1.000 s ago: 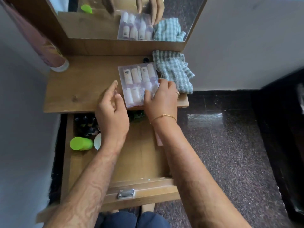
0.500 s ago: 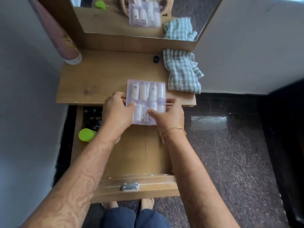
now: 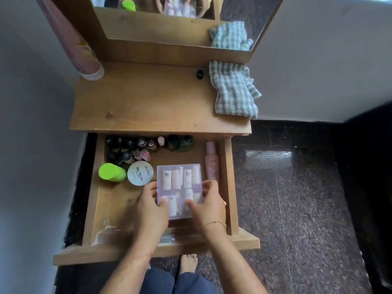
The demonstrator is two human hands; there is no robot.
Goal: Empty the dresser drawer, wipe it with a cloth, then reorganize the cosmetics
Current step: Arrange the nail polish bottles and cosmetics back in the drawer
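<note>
The wooden drawer [image 3: 93,200] is pulled out below the dresser top [image 3: 140,102]. Inside it, both hands hold a clear case of small white bottles [image 3: 179,181]: my left hand [image 3: 151,211] grips its left edge, my right hand [image 3: 209,205] its right edge. A cluster of dark nail polish bottles [image 3: 131,148] stands at the drawer's back left. In front of them lie a lime green bottle [image 3: 112,172] and a white round nail polish remover tub [image 3: 140,173]. A pink spray bottle [image 3: 211,161] lies along the right wall. A checked cloth [image 3: 233,90] rests on the dresser top's right end.
A mirror [image 3: 180,20] rises behind the dresser top. A pink can [image 3: 84,58] stands at the back left, a small black cap [image 3: 199,73] near the cloth. Grey walls flank the dresser; dark speckled floor [image 3: 297,198] lies to the right. My bare foot [image 3: 187,263] shows below the drawer front.
The case of small bottles has come off the dresser top and down into the drawer, carried by both hands. The camera view has tilted, showing more of the drawer.
</note>
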